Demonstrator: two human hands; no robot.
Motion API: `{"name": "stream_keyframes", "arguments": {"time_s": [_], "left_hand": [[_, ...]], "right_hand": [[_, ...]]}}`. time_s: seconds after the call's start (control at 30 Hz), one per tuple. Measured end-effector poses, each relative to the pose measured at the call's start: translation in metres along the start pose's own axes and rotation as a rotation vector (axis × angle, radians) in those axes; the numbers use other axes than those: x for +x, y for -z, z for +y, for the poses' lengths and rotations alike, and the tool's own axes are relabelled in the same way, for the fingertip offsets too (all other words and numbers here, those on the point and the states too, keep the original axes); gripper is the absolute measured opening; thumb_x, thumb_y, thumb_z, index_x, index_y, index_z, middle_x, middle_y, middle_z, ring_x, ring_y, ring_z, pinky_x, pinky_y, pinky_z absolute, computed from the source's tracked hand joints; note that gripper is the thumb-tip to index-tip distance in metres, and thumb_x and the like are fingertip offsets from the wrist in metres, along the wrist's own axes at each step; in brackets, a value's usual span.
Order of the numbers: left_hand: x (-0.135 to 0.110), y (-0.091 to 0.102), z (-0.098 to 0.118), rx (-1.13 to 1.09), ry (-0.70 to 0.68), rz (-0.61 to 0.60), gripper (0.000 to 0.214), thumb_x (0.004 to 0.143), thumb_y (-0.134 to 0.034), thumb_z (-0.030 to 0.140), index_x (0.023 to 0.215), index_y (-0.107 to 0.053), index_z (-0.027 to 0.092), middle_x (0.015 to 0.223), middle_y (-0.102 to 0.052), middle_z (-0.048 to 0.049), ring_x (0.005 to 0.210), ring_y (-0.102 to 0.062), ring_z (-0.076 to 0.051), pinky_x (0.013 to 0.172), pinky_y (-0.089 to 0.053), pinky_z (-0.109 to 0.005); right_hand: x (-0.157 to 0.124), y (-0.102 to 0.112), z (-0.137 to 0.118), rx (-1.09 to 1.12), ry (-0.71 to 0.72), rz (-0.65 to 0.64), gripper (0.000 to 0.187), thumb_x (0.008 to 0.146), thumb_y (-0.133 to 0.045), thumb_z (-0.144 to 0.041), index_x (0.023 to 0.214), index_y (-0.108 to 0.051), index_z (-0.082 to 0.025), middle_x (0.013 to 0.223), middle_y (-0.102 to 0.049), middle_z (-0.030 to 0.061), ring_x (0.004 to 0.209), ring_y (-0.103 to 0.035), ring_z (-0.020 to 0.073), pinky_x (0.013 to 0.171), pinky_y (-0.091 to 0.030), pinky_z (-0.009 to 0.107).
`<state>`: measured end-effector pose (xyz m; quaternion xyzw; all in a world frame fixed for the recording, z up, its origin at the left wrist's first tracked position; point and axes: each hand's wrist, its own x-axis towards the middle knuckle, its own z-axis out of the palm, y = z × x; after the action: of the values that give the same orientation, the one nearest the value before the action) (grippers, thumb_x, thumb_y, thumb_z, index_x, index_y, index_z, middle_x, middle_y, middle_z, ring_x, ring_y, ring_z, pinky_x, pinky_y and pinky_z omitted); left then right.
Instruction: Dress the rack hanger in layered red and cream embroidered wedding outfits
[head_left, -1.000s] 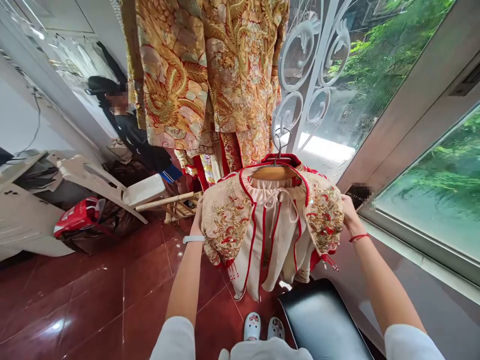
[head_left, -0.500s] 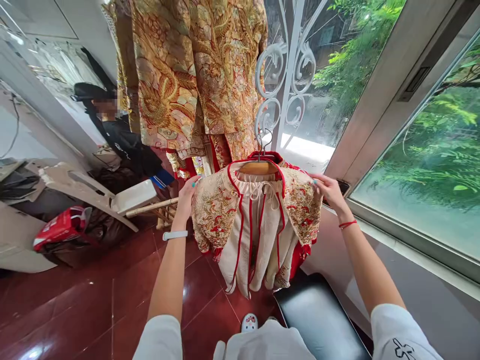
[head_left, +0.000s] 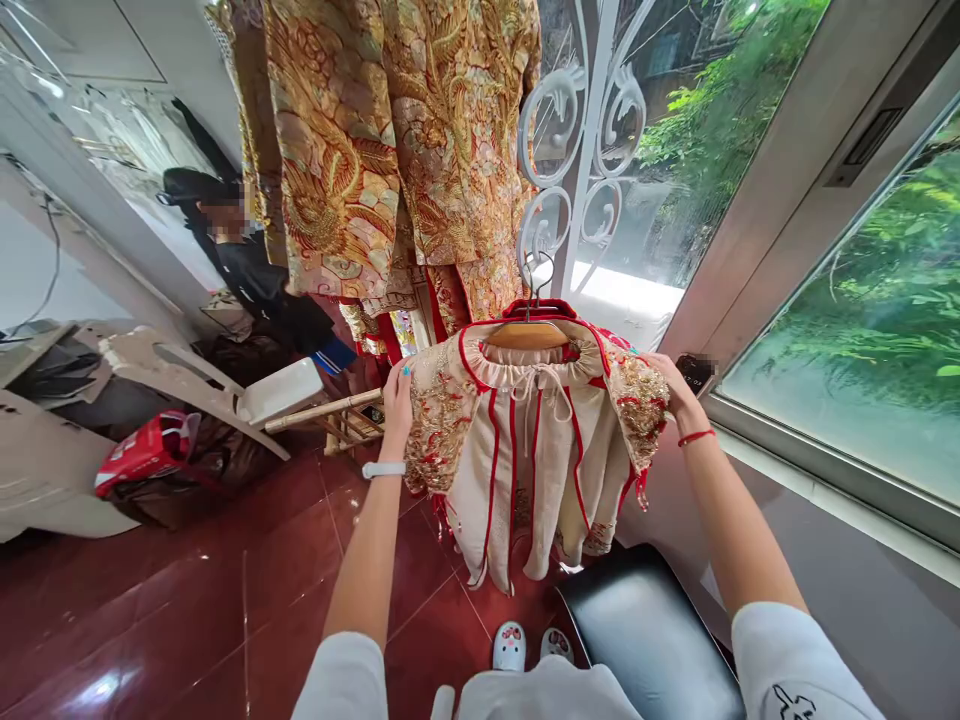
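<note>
In front of me hangs a cream embroidered jacket point(head_left: 442, 420) with red trim, gold beadwork and tassels, on a wooden hanger point(head_left: 528, 334) with a metal hook. A pale pleated skirt point(head_left: 551, 440) with red piping and a drawstring tied in a bow lies in the neck opening and down the front. My left hand point(head_left: 397, 395) pinches the left shoulder of the jacket. On the far side my right hand point(head_left: 675, 390) grips the right shoulder, its fingertips mostly hidden behind the cloth.
Large gold embroidered garments point(head_left: 337, 170) hang behind, beside a white scrolled metal frame point(head_left: 585, 150). A black seat point(head_left: 652, 630) stands at lower right below the window point(head_left: 885, 300). A bamboo rack point(head_left: 352, 410), a white chair point(head_left: 281, 392) and a person in black point(head_left: 255, 280) are to the left.
The jacket front has spread wider, showing more of the pleated skirt. My right hand has moved slightly outward with its shoulder. The camera view has shifted a little left.
</note>
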<state>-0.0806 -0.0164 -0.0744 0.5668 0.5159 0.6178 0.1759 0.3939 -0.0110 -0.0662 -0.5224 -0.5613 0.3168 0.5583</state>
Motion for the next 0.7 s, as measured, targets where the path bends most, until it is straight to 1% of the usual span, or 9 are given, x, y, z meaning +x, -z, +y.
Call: {"name": "stream_keyframes", "arguments": {"time_s": [0.1, 0.17, 0.2, 0.27, 0.33, 0.4, 0.47, 0.6, 0.7], "left_hand": [[-0.043, -0.005, -0.005, 0.115, -0.127, 0.064, 0.056, 0.096, -0.037, 0.06, 0.133, -0.051, 0.02, 0.145, -0.052, -0.0162, 0.14, -0.044, -0.026, 0.12, -0.032, -0.042], [-0.08, -0.007, -0.013, 0.315, -0.174, 0.131, 0.064, 0.09, -0.048, 0.06, 0.138, -0.042, 0.018, 0.147, -0.045, -0.0207, 0.144, -0.038, -0.031, 0.121, -0.029, -0.049], [-0.099, -0.008, -0.021, 0.427, -0.174, 0.159, 0.071, 0.084, -0.058, 0.06, 0.137, -0.041, 0.016, 0.144, -0.044, -0.0233, 0.142, -0.039, -0.035, 0.12, -0.029, -0.054], [-0.137, -0.009, -0.041, 0.605, -0.123, 0.152, 0.072, 0.075, -0.07, 0.056, 0.128, -0.045, 0.015, 0.134, -0.048, -0.0253, 0.134, -0.044, -0.041, 0.115, -0.032, -0.062], [-0.163, -0.009, -0.064, 0.695, -0.06, 0.153, 0.061, 0.074, -0.073, 0.051, 0.117, -0.049, 0.017, 0.125, -0.051, -0.025, 0.127, -0.05, -0.042, 0.108, -0.037, -0.065], [-0.173, -0.004, -0.084, 0.693, -0.031, 0.099, 0.042, 0.079, -0.068, 0.045, 0.108, -0.052, 0.02, 0.117, -0.056, -0.0222, 0.119, -0.056, -0.04, 0.103, -0.044, -0.061], [-0.171, 0.006, -0.092, 0.632, -0.032, -0.036, 0.022, 0.086, -0.057, 0.037, 0.102, -0.054, 0.023, 0.108, -0.063, -0.0178, 0.109, -0.063, -0.035, 0.096, -0.051, -0.054], [-0.168, 0.029, -0.071, 0.557, -0.052, -0.176, 0.017, 0.088, -0.044, 0.028, 0.094, -0.059, 0.024, 0.091, -0.069, -0.0133, 0.09, -0.069, -0.032, 0.083, -0.057, -0.048], [-0.198, 0.023, -0.033, 0.502, -0.134, -0.22, 0.019, 0.092, -0.042, 0.03, 0.094, -0.061, 0.027, 0.088, -0.07, -0.0109, 0.085, -0.07, -0.03, 0.081, -0.058, -0.045]], "right_hand": [[-0.043, -0.006, 0.012, 0.039, 0.119, 0.407, 0.037, 0.078, -0.056, -0.057, 0.083, -0.062, -0.021, 0.081, -0.065, 0.0049, 0.075, -0.06, 0.0205, 0.071, -0.053, 0.036], [-0.083, -0.011, 0.024, -0.078, 0.257, 0.656, 0.036, 0.084, -0.05, -0.052, 0.102, -0.06, -0.022, 0.102, -0.064, 0.0087, 0.092, -0.063, 0.0237, 0.083, -0.054, 0.04], [-0.105, -0.015, 0.033, -0.187, 0.292, 0.706, 0.038, 0.084, -0.052, -0.051, 0.11, -0.056, -0.023, 0.11, -0.061, 0.0105, 0.098, -0.062, 0.0258, 0.086, -0.053, 0.043], [-0.146, -0.025, 0.056, -0.486, 0.283, 0.621, 0.048, 0.078, -0.063, -0.051, 0.116, -0.053, -0.023, 0.117, -0.058, 0.0144, 0.109, -0.058, 0.0322, 0.091, -0.052, 0.05], [-0.176, -0.034, 0.083, -0.74, 0.203, 0.548, 0.041, 0.08, -0.062, -0.048, 0.11, -0.055, -0.021, 0.113, -0.058, 0.0172, 0.105, -0.057, 0.0365, 0.085, -0.052, 0.053], [-0.19, -0.037, 0.103, -0.863, 0.124, 0.475, 0.025, 0.087, -0.051, -0.043, 0.1, -0.057, -0.023, 0.104, -0.06, 0.0162, 0.094, -0.059, 0.035, 0.072, -0.051, 0.049], [-0.193, -0.03, 0.111, -0.888, 0.093, 0.373, 0.02, 0.092, -0.041, -0.037, 0.091, -0.057, -0.025, 0.095, -0.062, 0.0127, 0.085, -0.06, 0.0313, 0.063, -0.048, 0.041], [-0.205, -0.01, 0.082, -0.812, 0.133, 0.113, 0.025, 0.093, -0.037, -0.034, 0.081, -0.057, -0.025, 0.08, -0.064, 0.0071, 0.074, -0.062, 0.0268, 0.06, -0.047, 0.036], [-0.239, -0.024, 0.041, -0.699, 0.274, -0.133, 0.024, 0.094, -0.043, -0.032, 0.078, -0.058, -0.025, 0.073, -0.063, 0.0047, 0.066, -0.06, 0.0231, 0.062, -0.048, 0.035]]}}
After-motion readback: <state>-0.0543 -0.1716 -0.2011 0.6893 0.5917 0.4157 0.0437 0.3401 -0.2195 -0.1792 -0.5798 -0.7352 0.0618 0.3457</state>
